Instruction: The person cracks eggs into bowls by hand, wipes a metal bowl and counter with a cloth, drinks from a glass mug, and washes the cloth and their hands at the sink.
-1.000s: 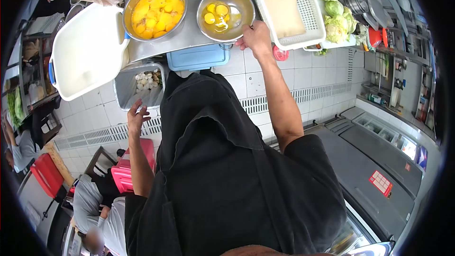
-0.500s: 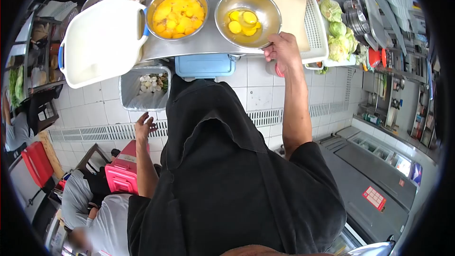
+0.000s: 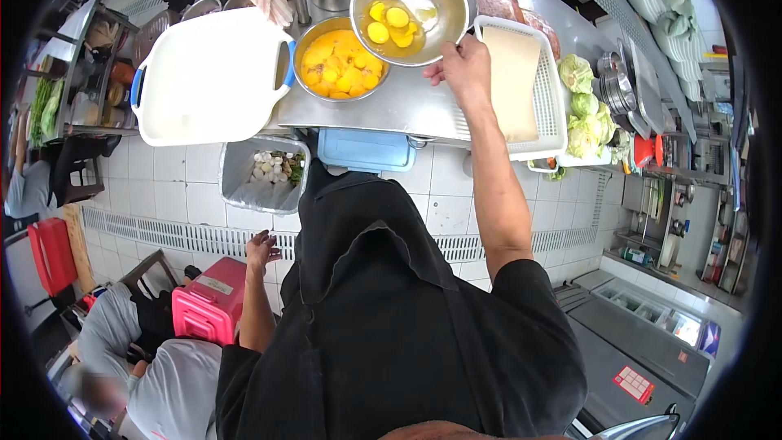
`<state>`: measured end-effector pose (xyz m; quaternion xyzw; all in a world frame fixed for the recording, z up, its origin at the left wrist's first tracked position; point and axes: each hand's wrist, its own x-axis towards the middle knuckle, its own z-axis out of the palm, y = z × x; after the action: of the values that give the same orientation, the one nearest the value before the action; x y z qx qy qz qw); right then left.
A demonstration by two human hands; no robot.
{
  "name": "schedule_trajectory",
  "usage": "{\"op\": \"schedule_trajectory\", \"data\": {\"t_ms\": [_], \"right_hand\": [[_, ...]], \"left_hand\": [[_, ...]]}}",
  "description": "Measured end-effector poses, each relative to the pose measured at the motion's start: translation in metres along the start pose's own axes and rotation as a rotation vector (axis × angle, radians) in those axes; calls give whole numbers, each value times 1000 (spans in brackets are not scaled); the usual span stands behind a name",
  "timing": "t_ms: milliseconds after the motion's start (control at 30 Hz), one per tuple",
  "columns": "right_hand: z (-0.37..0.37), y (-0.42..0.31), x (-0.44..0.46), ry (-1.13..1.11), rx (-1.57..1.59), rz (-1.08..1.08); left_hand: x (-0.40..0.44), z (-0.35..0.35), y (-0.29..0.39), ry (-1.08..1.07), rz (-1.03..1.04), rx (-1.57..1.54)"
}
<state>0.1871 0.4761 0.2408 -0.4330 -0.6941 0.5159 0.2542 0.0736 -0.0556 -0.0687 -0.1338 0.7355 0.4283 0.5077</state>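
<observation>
My right hand (image 3: 466,71) grips the near right rim of a steel bowl (image 3: 446,6) that holds several raw egg yolks (image 3: 396,24) in clear white. This bowl is raised off the counter, its left side overlapping the view of a second steel bowl (image 3: 300,55). That second one stands on the counter, well filled with yolks (image 3: 336,67). My left hand (image 3: 261,249) hangs low on the left with its fingers apart and nothing in it. Nearest to it is a lined bin (image 3: 241,192) with eggshells (image 3: 273,166) inside.
A white tub (image 3: 212,73) with blue handles stands left of the bowls, jutting past the steel counter (image 3: 407,110). At right, a white basket (image 3: 557,126) holds a brown sheet, beside cabbages (image 3: 584,106). A seated person (image 3: 175,379) is near the pink box (image 3: 208,301).
My right hand has lifted the bowl of eggs off the counter and brought it left to the edge of the yolk-filled bowl. The view has shifted; my left hand still hangs low.
</observation>
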Motion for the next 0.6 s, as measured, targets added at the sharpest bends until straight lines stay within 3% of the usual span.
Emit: {"op": "schedule_trajectory", "data": {"t_ms": [367,600], "right_hand": [[36,3,6,51,-113,-136],[43,14,6,78,25,-144]], "left_hand": [[-9,8,-4,27,-41,-36],[-6,8,0,23,-35,-19]]}}
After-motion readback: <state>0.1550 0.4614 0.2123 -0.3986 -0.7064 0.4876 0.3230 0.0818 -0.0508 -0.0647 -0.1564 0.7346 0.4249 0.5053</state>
